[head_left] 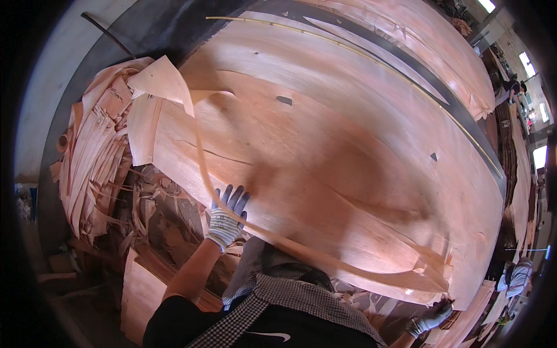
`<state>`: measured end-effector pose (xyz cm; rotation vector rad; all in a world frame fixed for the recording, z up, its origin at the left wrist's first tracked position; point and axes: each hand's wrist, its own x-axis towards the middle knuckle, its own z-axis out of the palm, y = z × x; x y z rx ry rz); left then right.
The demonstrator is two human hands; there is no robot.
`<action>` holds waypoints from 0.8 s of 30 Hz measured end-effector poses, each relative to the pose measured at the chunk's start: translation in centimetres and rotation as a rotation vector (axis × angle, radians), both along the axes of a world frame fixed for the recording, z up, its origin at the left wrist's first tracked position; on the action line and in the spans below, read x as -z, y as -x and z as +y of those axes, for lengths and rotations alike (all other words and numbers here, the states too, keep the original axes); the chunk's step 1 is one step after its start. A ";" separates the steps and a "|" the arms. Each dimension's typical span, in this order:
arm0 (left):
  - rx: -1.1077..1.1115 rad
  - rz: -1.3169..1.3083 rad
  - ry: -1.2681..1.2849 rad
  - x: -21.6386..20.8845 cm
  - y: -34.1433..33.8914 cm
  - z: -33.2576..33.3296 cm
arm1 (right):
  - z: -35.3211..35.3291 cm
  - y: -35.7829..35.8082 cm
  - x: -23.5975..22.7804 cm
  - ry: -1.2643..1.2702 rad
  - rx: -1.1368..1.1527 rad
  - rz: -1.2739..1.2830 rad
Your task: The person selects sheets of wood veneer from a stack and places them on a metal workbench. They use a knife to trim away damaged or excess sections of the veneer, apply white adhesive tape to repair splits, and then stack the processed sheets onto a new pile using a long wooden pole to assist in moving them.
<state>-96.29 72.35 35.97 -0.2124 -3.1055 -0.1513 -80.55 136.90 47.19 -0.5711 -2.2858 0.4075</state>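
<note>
A broad sheet of pinkish wood veneer (325, 168) lies spread before me, with small dark holes and long splits. A narrow veneer strip (201, 153) curves along its near edge, from a raised flap at the left toward the right corner. My left hand (226, 223), in a striped glove with grey fingers, rests on the near edge with its fingers stretched apart; the strip passes over it. At the near right corner, my right hand (432, 320), also gloved, has its fingers bunched closed on the veneer's edge. Its fingertips are partly hidden and dark.
Crumpled veneer scraps (101, 156) are heaped at the left, with more debris below the near edge. A thin yellow stick (360, 51) lies across the far side. Beyond a dark band stands another veneer stack (429, 49). Another person (516, 277) is at the far right.
</note>
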 end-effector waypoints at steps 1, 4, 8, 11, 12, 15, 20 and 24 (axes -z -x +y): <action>-0.064 0.000 -0.021 1.5 -0.1 0.0 | 1.3 -1.9 0.1 0.016 0.049 0.064; -0.579 0.093 -0.835 7.6 0.6 -3.7 | 2.1 -4.1 -0.6 -0.065 0.297 -0.198; -0.841 0.468 -1.136 9.5 4.7 -7.6 | -3.0 -3.3 -0.7 -0.192 0.347 -0.288; -0.368 0.545 -0.469 0.9 9.3 -5.5 | -3.9 -4.5 0.3 -0.186 0.353 -0.484; -0.262 0.470 -0.448 -0.1 10.7 -4.8 | -4.8 -4.7 0.1 -0.159 0.368 -0.596; -0.009 0.319 -0.312 0.0 14.9 -1.9 | -5.4 -5.2 0.7 -0.056 0.117 -0.746; 0.053 0.296 0.015 2.5 21.6 -2.1 | -5.5 -3.1 5.1 0.216 -0.014 -0.562; -0.141 0.388 0.385 5.8 28.2 -10.1 | -16.5 8.4 4.2 0.150 -0.211 -0.553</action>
